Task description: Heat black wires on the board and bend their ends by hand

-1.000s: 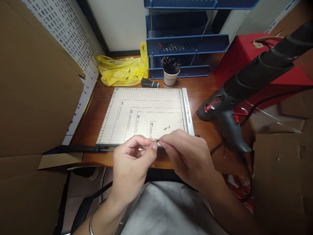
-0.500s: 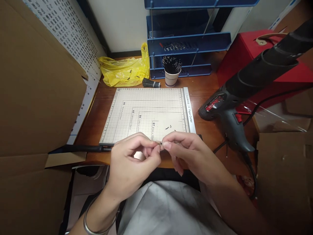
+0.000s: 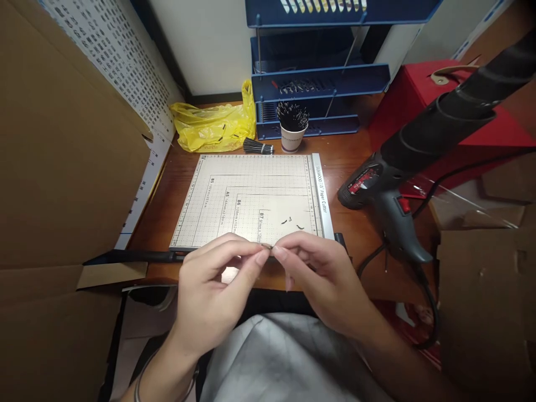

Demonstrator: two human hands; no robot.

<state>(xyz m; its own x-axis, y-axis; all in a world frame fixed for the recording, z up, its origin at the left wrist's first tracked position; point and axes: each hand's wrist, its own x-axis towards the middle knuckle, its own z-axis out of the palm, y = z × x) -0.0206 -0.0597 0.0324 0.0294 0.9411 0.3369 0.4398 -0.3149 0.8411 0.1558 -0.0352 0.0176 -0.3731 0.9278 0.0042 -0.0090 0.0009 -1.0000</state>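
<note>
My left hand (image 3: 218, 285) and my right hand (image 3: 318, 273) meet fingertip to fingertip over the near edge of the paper cutter (image 3: 251, 195). Both pinch a tiny thin dark piece (image 3: 268, 247) between thumb and forefinger; it is too small to name surely. A few short black bits (image 3: 291, 222) lie on the cutter's gridded board just beyond my fingers. The cutter's black lever handle (image 3: 134, 256) lies along its front edge to the left.
A heat gun (image 3: 393, 206) stands right of the cutter, cord trailing down. Behind are a paper cup of black sticks (image 3: 292, 127), a bundle of them (image 3: 256, 147), a yellow plastic bag (image 3: 213, 124), blue trays (image 3: 318, 84) and a red box (image 3: 419, 100). Cardboard (image 3: 62, 167) walls both sides.
My hands stayed pinched on the small piece and drifted slightly nearer and lower; the fingers shifted around it. The view tilted a little, showing the top tray.
</note>
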